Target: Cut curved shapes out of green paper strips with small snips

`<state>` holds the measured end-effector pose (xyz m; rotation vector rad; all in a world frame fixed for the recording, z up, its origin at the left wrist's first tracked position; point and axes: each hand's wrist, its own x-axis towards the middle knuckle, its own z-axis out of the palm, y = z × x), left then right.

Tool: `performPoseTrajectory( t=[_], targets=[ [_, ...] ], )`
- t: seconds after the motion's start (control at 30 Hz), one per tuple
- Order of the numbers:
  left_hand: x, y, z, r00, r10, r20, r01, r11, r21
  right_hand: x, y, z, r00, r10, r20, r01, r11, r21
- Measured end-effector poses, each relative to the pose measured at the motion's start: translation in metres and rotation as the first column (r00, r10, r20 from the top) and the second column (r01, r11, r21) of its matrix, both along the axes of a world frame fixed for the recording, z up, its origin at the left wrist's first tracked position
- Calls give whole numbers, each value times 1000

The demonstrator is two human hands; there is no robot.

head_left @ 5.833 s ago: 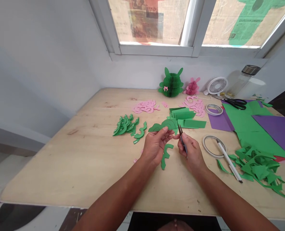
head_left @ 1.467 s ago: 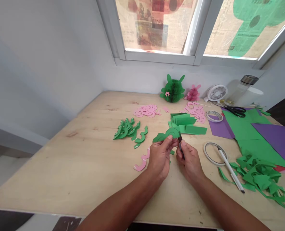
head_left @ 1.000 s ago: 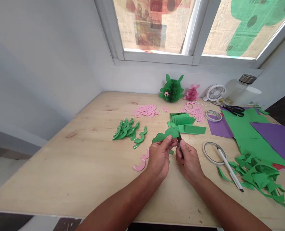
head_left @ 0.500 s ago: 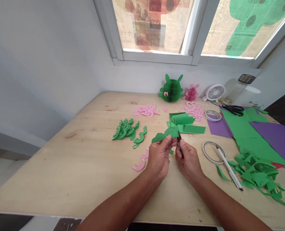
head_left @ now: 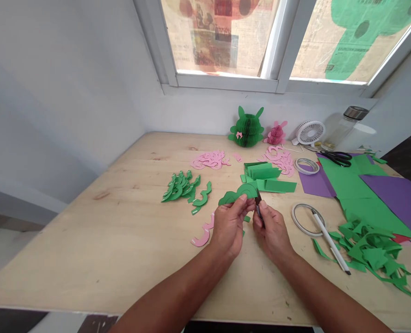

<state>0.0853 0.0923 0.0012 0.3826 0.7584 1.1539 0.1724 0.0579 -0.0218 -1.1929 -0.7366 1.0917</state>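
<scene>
Between its thumb and fingers my left hand pinches a piece of green paper with a wavy, rounded outline and a curved line drawn on it. My right hand is closed around small dark scissors, whose blades meet the paper's right edge; their handles are mostly hidden by the fingers. Left of my hands lie a curved green strip and a pile of similar green pieces. A pink curved strip is partly covered by my left hand.
Folded green strips lie beyond my hands, with pink cutouts farther back. To the right are a tape roll, a white pen, green scraps, black scissors and purple sheets. A fan and bottle stand behind.
</scene>
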Motion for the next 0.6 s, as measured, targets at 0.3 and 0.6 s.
performPoseTrajectory(
  t=[0.3, 0.6],
  targets=[
    [-1, -1, 1, 1000, -3, 5, 3, 1000, -1, 1, 0, -2, 1000, 14, -17, -14, 1000, 10],
    [-1, 0, 0, 1000, -1, -5, 1, 1000, 0, 0, 0, -1, 1000, -8, -26, 9, 1000, 3]
  ],
)
